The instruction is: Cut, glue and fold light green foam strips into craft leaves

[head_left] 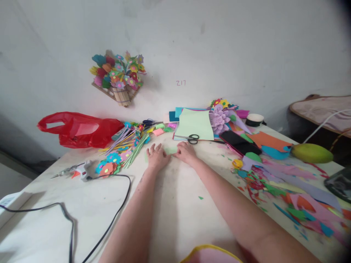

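Observation:
A small pale green paper strip [171, 150] lies on the table between my two hands. My left hand [157, 157] presses on its left part, fingers spread over it. At the strip's right end, my right hand [185, 152] has its fingers pinched together on the paper. Just behind my hands, black-handled scissors [193, 138] rest on the lower edge of a large pale green sheet [196, 124]. Green rolled sticks [137, 150] lie left of my left hand.
A glue gun [83, 171] with a black cord, paper flowers [113, 158] and a red bag [82, 130] are on the left. A phone [240, 143], coloured scraps [301, 204] and a green fruit [312, 153] are on the right. A flower basket [122, 95] hangs on the wall.

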Available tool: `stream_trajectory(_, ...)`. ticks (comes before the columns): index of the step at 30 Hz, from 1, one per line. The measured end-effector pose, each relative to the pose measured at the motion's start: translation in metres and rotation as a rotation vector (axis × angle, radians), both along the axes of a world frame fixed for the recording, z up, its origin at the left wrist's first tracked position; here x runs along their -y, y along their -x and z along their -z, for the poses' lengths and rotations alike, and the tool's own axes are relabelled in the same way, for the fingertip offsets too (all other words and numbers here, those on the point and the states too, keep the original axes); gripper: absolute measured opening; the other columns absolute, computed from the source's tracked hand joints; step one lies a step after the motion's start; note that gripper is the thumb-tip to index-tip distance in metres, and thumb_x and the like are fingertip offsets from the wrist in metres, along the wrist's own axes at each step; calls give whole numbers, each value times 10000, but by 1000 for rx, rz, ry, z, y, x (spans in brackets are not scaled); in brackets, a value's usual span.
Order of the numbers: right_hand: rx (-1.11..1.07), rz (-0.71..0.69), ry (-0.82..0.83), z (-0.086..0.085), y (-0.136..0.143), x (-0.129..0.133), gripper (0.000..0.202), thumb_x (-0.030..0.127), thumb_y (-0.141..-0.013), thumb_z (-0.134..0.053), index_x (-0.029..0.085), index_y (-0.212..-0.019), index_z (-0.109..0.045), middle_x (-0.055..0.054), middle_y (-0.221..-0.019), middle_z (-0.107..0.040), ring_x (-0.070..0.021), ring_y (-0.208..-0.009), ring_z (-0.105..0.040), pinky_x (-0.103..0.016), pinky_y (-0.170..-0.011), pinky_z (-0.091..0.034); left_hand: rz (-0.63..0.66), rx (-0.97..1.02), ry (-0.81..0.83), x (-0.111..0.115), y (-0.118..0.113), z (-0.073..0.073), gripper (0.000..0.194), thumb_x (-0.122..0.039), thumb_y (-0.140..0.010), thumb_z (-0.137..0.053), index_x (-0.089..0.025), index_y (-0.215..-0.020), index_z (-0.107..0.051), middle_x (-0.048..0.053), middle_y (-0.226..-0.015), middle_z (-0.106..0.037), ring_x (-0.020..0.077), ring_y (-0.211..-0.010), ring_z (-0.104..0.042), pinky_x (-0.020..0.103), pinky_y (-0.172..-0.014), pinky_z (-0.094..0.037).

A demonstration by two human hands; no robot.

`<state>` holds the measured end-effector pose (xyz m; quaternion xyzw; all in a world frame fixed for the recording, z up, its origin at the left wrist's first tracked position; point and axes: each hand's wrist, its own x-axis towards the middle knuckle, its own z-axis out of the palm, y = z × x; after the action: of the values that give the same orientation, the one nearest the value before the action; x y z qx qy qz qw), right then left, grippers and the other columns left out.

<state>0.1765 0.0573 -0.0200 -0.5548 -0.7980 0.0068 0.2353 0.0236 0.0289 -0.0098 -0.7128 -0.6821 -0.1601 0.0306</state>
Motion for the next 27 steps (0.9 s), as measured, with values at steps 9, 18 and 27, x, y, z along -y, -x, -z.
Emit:
stream_trajectory(9, -42, -7, -8, 3, 0, -2, 227, 406, -694, -609, 197, -617, -646, -41, -1031, -585, -199, -934, -469, -301, -793, -340, 33, -63, -144, 1, -9, 3, 297, -438, -730, -449, -188, -881, -501, 86, -1391, -274, 266, -1309, 44, 547, -1014, 62)
stream_trajectory(18, -58, -21, -12, 0, -2, 0, 247, 418, -690, -612, 191, -599, -642, -47, -1007, -595, -197, -926, -481, -292, -785, -345, -11, -49, -73, 0, -9, 5, 308, -437, -741, -431, -181, -900, -494, 82, -1389, -279, 269, -1305, 67, 545, -1016, 33)
stream_trajectory(27, -87, -27, -8, 3, -2, -3, 220, 392, -682, -626, 186, -608, -646, -55, -1009, -599, -203, -935, -488, -297, -795, -350, -35, -37, -60, -2, -8, 7, 329, -466, -732, -438, -184, -891, -499, 84, -1384, -289, 276, -1303, 75, 550, -1013, 23)
